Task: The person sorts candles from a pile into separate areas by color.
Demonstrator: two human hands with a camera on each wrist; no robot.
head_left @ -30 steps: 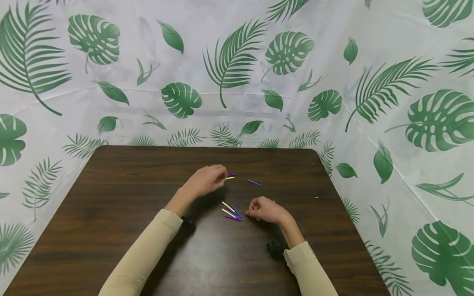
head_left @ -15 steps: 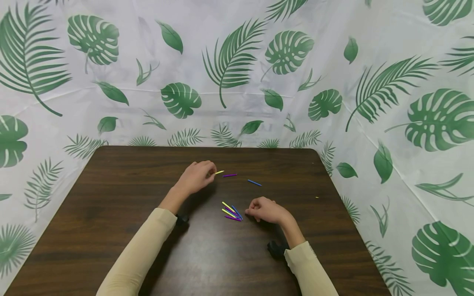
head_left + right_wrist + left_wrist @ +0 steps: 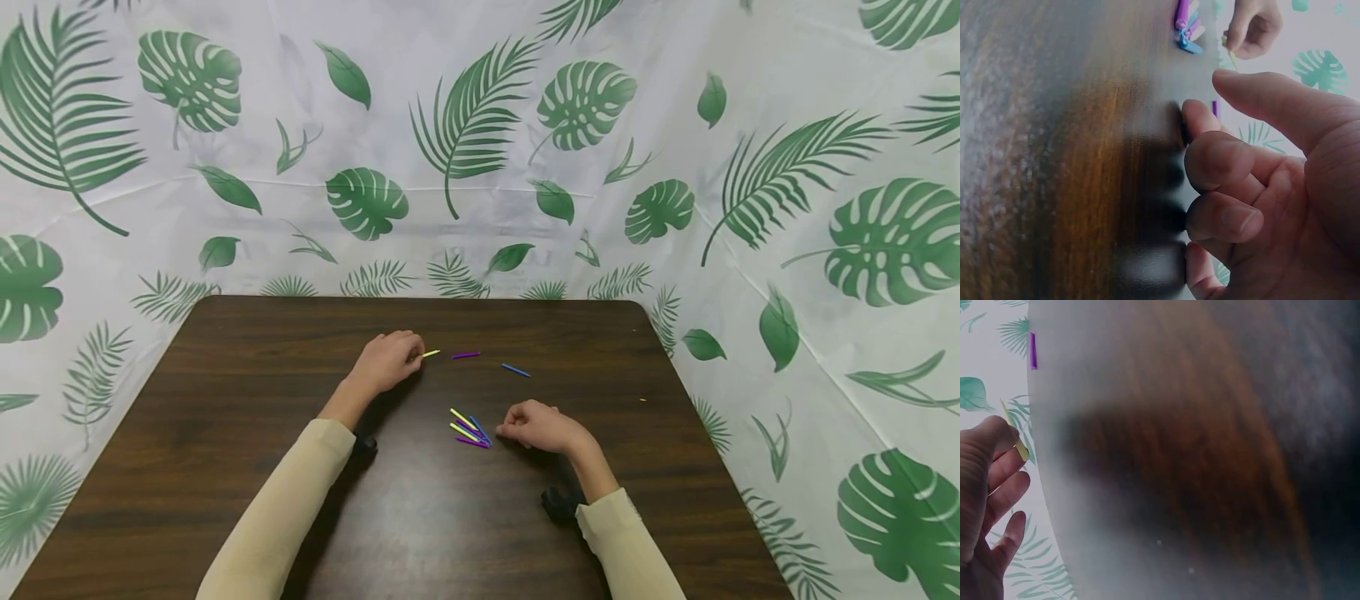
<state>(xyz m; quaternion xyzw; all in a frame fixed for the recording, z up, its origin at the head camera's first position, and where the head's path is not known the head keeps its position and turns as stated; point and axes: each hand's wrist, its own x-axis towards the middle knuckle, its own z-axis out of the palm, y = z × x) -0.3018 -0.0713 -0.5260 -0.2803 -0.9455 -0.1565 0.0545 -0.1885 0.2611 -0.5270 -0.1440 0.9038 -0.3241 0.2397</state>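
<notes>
My left hand (image 3: 388, 360) pinches a short, thin yellow stick (image 3: 431, 353) between thumb and fingertips, at the far middle of the table. In the left wrist view both ends of the yellow stick (image 3: 1023, 451) poke out of the pinch. Just right of it lies a purple stick (image 3: 466, 356), and farther right a blue stick (image 3: 516, 370). Nearer the front, several yellow, purple and blue sticks (image 3: 465, 431) lie in a fanned, overlapping pile. My right hand (image 3: 543, 426) rests on the table right beside this pile, fingers loosely curled with nothing in them.
The dark wood-grain table (image 3: 420, 533) ends at a rounded back edge before a white leaf-print cloth (image 3: 480, 225). A tiny yellow bit (image 3: 642, 400) lies toward the right side. Black wrist devices (image 3: 558, 506) sit under both wrists.
My left hand has drawn the yellow stick leftward, away from the purple stick, which now shows fully. The right hand and the pile have stayed put.
</notes>
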